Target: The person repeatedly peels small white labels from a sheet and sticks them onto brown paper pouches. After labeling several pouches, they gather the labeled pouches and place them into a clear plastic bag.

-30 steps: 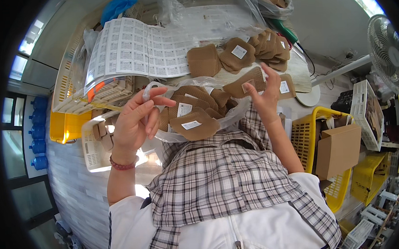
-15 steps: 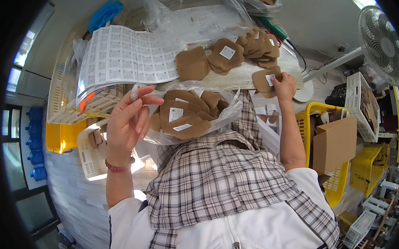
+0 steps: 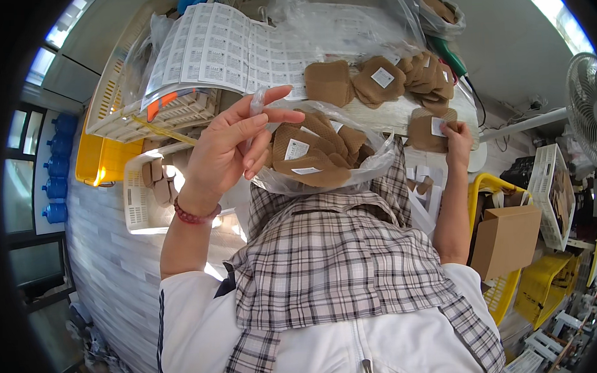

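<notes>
Pinching the rim of a clear plastic bag [image 3: 324, 165] of brown patches at frame centre, left hand [image 3: 233, 146] holds it open w/ fingers closed on the film. Right hand [image 3: 456, 139], centre-right, grips one labelled brown patch [image 3: 429, 129], just right of the bag mouth, so nearer it.

My only view sits on the wearer's head, a close fisheye looking steeply down past the plaid shirt [image 3: 341, 251] to the counter [image 3: 388, 112] beyond.
</notes>
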Action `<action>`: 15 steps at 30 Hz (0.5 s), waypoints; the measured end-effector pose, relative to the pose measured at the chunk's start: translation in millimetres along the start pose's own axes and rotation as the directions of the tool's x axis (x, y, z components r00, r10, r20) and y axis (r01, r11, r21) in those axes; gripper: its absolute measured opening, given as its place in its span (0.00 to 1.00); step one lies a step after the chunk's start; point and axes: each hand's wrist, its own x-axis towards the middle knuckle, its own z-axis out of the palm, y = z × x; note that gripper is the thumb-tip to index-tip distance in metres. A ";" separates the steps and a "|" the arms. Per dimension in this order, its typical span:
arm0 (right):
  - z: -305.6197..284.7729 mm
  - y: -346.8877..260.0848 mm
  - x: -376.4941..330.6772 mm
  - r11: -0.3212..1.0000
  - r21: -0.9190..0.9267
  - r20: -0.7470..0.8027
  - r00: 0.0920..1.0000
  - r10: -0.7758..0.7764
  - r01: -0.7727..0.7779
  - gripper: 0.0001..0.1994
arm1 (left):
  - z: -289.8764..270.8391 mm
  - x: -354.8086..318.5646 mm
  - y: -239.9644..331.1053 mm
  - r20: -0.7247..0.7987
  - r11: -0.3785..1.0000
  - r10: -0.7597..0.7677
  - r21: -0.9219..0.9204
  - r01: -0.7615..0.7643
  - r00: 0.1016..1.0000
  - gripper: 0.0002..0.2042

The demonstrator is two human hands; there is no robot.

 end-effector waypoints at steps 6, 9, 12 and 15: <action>89.5 -143.0 -128.2 0.639 0.764 0.229 0.963 -0.139 -0.090 0.11 | 12.8 -3.5 -0.5 -0.021 1.000 -0.018 -0.013 0.018 1.000 0.24; 147.2 -133.1 -176.2 0.909 0.415 0.528 0.824 -0.206 -0.039 0.10 | 26.6 -0.9 5.5 -0.014 0.997 -0.042 -0.068 0.040 0.999 0.26; 200.3 -108.0 -183.2 0.927 0.101 0.682 0.654 -0.329 0.361 0.09 | 34.0 -1.6 16.7 0.038 0.984 -0.021 -0.176 0.027 0.999 0.24; 215.3 -105.0 -173.2 0.680 -0.085 0.751 0.496 -0.436 0.728 0.12 | 16.8 7.0 29.4 0.037 0.964 0.022 -0.265 -0.011 0.999 0.24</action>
